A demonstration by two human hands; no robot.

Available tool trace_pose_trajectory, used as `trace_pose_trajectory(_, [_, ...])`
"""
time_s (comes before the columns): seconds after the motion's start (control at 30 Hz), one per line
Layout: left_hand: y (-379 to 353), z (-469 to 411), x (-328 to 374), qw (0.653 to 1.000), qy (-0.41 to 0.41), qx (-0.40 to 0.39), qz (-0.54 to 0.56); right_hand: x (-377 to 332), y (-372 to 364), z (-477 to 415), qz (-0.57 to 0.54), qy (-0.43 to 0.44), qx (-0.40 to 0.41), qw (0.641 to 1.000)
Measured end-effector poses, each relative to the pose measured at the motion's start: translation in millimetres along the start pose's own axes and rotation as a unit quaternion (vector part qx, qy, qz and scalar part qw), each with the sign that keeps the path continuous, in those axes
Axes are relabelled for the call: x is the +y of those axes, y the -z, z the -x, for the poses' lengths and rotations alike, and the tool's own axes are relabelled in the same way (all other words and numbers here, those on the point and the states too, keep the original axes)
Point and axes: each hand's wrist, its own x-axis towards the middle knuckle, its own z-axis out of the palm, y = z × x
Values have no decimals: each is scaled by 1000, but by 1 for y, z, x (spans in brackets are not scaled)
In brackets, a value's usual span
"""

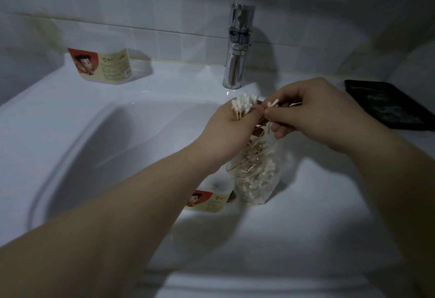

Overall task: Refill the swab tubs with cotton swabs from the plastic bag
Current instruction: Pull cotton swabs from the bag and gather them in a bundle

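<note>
Both hands worked a bundle of cotton swabs over the white sink, in front of the tap.

The left hand (pixel 231 130) was closed around a bunch of cotton swabs (pixel 243 105), their white tips fanned upward. The right hand (pixel 313 114) pinched a few more swabs (pixel 272 103) between thumb and fingers, right beside that bunch. Below the hands the clear plastic bag (pixel 256 175) stood on the sink (pixel 94 114) rim, well filled with swabs, its top rising toward the hands. One labelled swab tub (pixel 209 197) stood just left of the bag, partly hidden by the left forearm. A second tub (pixel 103 65) sat far back on the left against the tiled wall. The chrome tap (pixel 236 48) stood behind the hands, and a dark tray (pixel 386 104) lay at the right edge.
</note>
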Motion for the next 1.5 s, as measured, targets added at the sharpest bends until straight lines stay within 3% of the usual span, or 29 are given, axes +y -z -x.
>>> trace_pose_trajectory(0.23, [-1, 3, 0, 998, -5, -55, -29, 4, 0, -5, -86, -2, 15, 996])
trace_pose_trajectory(0.4, [1, 1, 1, 998, -18, -43, -41, 6, -3, -7, -95, 20, 34, 995])
trace_pose_trajectory(0.63, [1, 0, 0, 1000, 19, -23, -3, 11, -14, -9, 52, 86, 118, 988])
trace_pose_trajectory(0.9, [3, -2, 1, 999, 29, 6, 42, 9, -16, -6, 131, 96, 12, 987])
trace_pose_trajectory(1.1, [8, -7, 6, 986, 69, 64, 141, 3, -5, -2, 182, 105, 36, 977])
trace_pose_trajectory(1.3, [11, -10, 5, 976, 77, 102, 179, -4, -18, 7, 333, 36, -118, 935])
trace_pose_trajectory(1.43, [8, -8, 5, 981, 75, 90, 154, -1, -31, 5, 445, 23, -134, 885])
trace_pose_trajectory(1.5, [7, -7, 5, 983, 74, 89, 142, 0, -37, 3, 459, 44, -118, 880])
